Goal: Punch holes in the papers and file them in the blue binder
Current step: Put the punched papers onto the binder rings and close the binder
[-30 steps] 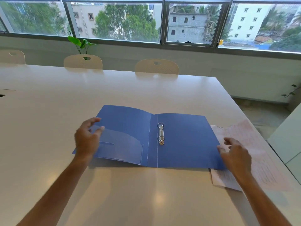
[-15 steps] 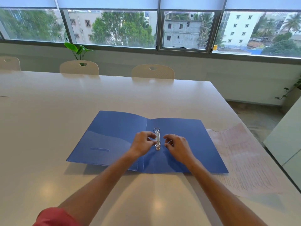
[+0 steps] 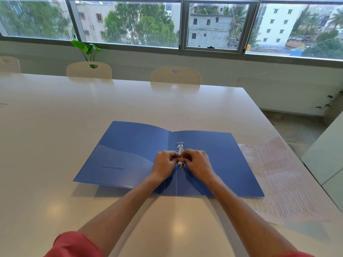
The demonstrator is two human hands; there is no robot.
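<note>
Blue binder (image 3: 130,154) lies open, both hands (image 3: 164,165) (image 3: 199,165) pinching its ring clasp (image 3: 180,154); papers (image 3: 282,179) wait unfiled by the table's (image 3: 130,101) right edge.

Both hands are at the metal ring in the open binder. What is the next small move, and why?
Probably pull the near ring apart. The left hand and right hand pinch it from either side, the blue binder lies open flat, and the papers wait beside it, not yet filed.
</note>
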